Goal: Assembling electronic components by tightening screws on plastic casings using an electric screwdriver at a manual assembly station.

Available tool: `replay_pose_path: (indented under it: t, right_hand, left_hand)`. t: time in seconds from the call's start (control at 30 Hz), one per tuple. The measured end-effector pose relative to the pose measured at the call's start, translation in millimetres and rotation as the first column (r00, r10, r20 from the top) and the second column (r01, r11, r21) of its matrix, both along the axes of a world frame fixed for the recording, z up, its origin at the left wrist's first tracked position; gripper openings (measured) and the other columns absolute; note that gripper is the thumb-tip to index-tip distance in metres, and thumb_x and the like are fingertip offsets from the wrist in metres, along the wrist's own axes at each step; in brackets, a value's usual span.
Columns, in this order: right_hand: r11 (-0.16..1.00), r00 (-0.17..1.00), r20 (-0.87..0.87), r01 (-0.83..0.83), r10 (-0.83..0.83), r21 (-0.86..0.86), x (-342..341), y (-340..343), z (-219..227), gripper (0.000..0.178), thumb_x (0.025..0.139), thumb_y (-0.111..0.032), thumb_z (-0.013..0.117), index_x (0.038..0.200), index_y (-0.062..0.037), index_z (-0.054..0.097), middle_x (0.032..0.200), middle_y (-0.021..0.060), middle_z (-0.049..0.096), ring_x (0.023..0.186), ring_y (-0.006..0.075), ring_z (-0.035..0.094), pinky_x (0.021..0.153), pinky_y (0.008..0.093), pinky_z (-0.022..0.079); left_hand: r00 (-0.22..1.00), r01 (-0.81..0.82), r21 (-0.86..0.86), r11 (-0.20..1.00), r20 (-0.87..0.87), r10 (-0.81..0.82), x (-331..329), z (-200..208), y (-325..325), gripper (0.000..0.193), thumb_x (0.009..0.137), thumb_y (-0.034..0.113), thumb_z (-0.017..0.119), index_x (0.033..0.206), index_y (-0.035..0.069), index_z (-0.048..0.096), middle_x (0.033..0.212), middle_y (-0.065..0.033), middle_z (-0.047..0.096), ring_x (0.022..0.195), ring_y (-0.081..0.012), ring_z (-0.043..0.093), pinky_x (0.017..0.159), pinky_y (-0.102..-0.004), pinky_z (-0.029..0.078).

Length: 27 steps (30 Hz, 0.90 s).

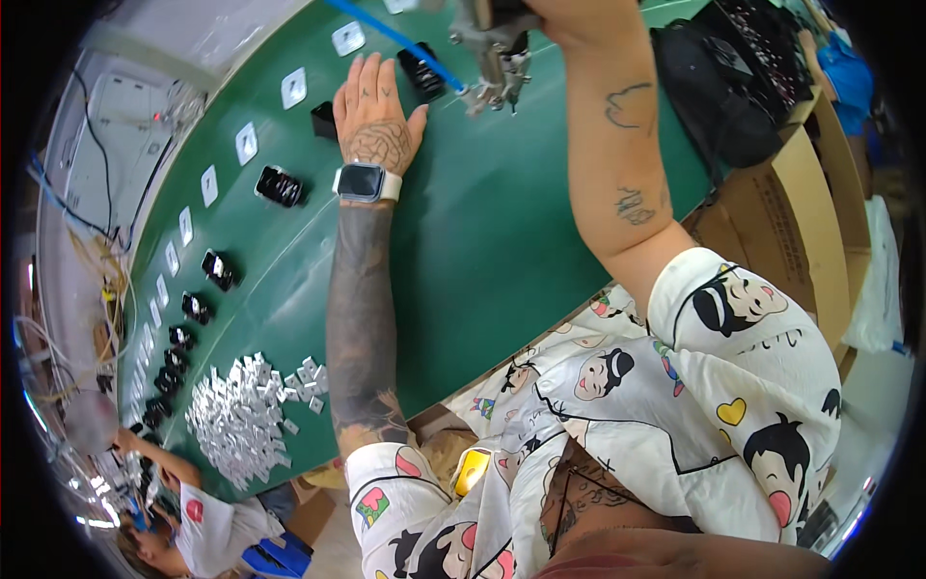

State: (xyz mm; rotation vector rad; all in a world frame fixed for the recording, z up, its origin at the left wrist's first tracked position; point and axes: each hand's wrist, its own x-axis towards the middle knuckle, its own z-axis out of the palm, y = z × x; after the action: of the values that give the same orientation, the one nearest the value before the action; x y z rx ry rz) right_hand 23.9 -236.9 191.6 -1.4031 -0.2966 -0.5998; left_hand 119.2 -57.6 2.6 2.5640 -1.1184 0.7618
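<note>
My left hand (378, 121) lies over the green table with its fingers stretched out and its thumb apart. It is open, and a small black box-like part (324, 121) sits at its left edge, partly hidden by it. Right of the fingers stands another black part (422, 75) with dark coils inside. A silver metal tool (494, 72) with a dark tip comes down from the top edge, and a blue tube (405, 46) runs to it. My right hand (564, 12) is beside this tool, mostly cut off by the picture's edge; its fingers do not show.
Black parts (280, 185) and white square plates (293, 88) run in curved rows along the green surface (482, 251). A heap of small silver-white pieces (241, 415) lies at the lower left. At right are a black bag (714, 96) and a cardboard box (772, 212). Another person (222, 531) sits lower left.
</note>
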Motion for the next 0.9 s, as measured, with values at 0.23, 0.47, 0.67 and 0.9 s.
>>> replay_pose_path:
  t: [0.23, 0.47, 0.67, 0.9]
  right_hand:
    - [0.990, 0.983, 0.122, -0.138, 0.134, 0.025, 12.8, 3.0, -5.6, 0.046, 0.084, -0.017, 0.085, 0.121, 0.0000, 0.064, 0.089, -0.0020, 0.063, 0.075, 0.0043, 0.057, 0.063, 0.0199, 0.045]
    - [0.966, 0.965, 0.057, -0.257, 0.257, 0.004, -2.3, -20.1, 2.1, 0.043, 0.085, -0.017, 0.085, 0.119, -0.0013, 0.063, 0.086, -0.0027, 0.062, 0.071, 0.0039, 0.056, 0.061, 0.0193, 0.044]
    - [0.880, 0.894, 0.180, -0.440, 0.411, 0.179, 17.0, 18.1, -14.8, 0.038, 0.088, -0.012, 0.081, 0.120, -0.0028, 0.062, 0.089, -0.0008, 0.066, 0.073, 0.0049, 0.061, 0.062, 0.0201, 0.048]
    - [0.863, 0.874, 0.232, -0.470, 0.427, 0.183, 32.4, 56.2, -37.5, 0.047, 0.090, -0.007, 0.078, 0.132, -0.0014, 0.057, 0.099, 0.0027, 0.071, 0.081, 0.0063, 0.065, 0.067, 0.0200, 0.050]
  left_hand:
    - [0.960, 0.008, 0.313, 0.950, -0.267, 0.080, 37.6, 10.2, -25.3, 0.083, 0.073, 0.052, 0.084, 0.136, 0.008, 0.054, 0.132, -0.0107, 0.063, 0.128, -0.0293, 0.057, 0.115, -0.0499, 0.030]
    - [0.939, 0.102, -0.266, 0.958, -0.293, -0.182, -24.9, 18.5, -13.1, 0.078, 0.070, 0.039, 0.087, 0.133, 0.003, 0.058, 0.123, -0.0177, 0.058, 0.110, -0.0354, 0.062, 0.094, -0.0432, 0.052]
    - [0.891, -0.052, -0.444, 0.894, -0.425, -0.159, -89.0, 4.9, 21.8, 0.088, 0.065, 0.031, 0.096, 0.136, -0.001, 0.053, 0.122, -0.0192, 0.059, 0.105, -0.0341, 0.065, 0.090, -0.0402, 0.055]
    - [0.837, -0.194, -0.654, 0.731, -0.499, -0.225, -105.7, -9.8, 34.4, 0.100, 0.066, 0.035, 0.098, 0.143, 0.000, 0.045, 0.126, -0.0178, 0.063, 0.104, -0.0300, 0.068, 0.085, -0.0388, 0.057]
